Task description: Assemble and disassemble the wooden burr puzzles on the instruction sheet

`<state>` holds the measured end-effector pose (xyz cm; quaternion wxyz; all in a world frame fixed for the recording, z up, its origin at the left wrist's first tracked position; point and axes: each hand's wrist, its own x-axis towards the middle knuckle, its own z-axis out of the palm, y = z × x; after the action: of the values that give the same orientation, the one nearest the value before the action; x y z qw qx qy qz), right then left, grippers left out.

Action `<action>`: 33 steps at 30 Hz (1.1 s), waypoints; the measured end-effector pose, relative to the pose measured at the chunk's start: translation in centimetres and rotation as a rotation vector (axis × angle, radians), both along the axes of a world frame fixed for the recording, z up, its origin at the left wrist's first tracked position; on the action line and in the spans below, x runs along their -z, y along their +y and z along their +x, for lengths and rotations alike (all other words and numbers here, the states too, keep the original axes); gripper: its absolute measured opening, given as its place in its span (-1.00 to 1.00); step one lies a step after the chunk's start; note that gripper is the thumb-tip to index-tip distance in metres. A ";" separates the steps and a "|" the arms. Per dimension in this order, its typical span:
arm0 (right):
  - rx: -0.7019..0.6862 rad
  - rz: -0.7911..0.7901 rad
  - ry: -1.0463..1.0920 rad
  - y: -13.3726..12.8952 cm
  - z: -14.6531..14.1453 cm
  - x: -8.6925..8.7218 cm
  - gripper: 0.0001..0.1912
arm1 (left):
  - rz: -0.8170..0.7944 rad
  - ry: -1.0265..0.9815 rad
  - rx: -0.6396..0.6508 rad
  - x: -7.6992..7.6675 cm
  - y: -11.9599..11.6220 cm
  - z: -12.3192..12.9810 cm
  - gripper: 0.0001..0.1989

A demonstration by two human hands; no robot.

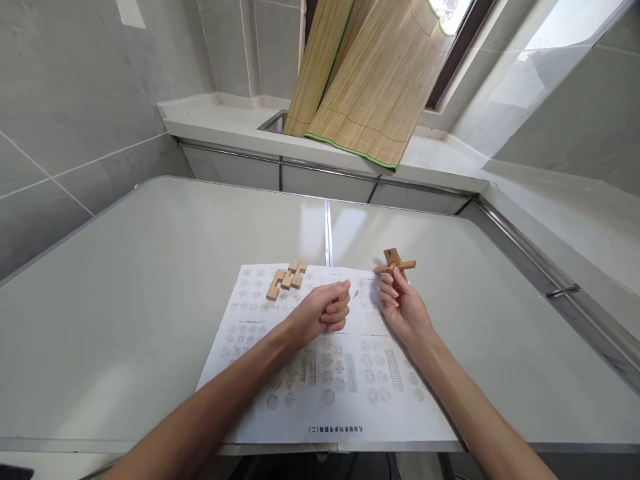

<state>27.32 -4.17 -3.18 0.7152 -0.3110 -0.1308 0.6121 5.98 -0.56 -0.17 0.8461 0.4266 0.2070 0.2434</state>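
Observation:
My right hand [403, 303] is closed, with thumb and fingertips pinching crossed wooden puzzle pieces [408, 265] above the right upper edge of the sheet. One piece is a flat block with a dark mark on its face; a narrow stick crosses it. My left hand [327, 308] is curled into a loose fist over the middle of the sheet, and nothing shows between its fingers. Just beyond it to the left, several light notched wooden blocks [273, 288] lie close together on the printed paper sheet [390, 420]. The sheet carries rows of small line drawings and printed text.
The sheet lies at the near edge of a pale grey table [125, 287]. A seam strip [328, 230] runs across the tabletop beyond it. Behind the table is a white ledge [225, 130] with a bamboo blind [373, 87] hanging over it. Grey tiled walls stand either side.

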 end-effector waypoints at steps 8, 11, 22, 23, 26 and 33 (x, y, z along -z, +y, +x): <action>-0.007 -0.002 0.026 0.1 0.6 0.4 -0.75 | 0.079 -0.001 0.073 -0.4 -0.2 -0.1 -0.54; -0.030 -0.019 0.057 0.3 0.8 0.3 -0.79 | 0.084 0.018 0.090 -0.4 -0.2 0.0 -0.56; -0.195 -0.058 -0.185 -0.3 -1.4 -0.7 -0.63 | 0.736 0.401 0.052 -1.8 0.9 -1.2 -0.67; -0.228 -0.059 -0.230 -0.4 -1.6 -0.9 -0.63 | 0.877 0.479 -0.014 -1.9 1.2 -1.5 -0.67; -0.313 -0.060 -0.350 -0.8 -2.0 -1.4 -0.63 | 1.262 0.685 -0.246 -2.2 2.2 -3.0 -0.70; -0.397 -0.093 -0.512 -1.2 -2.7 -2.8 -0.60 | 1.546 0.848 -0.124 -1.6 4.3 -8.5 -0.32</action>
<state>24.64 -5.42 -0.35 0.5109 -0.4556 -0.3361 0.6468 -2.53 3.74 1.45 0.1583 0.9217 0.3038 0.1818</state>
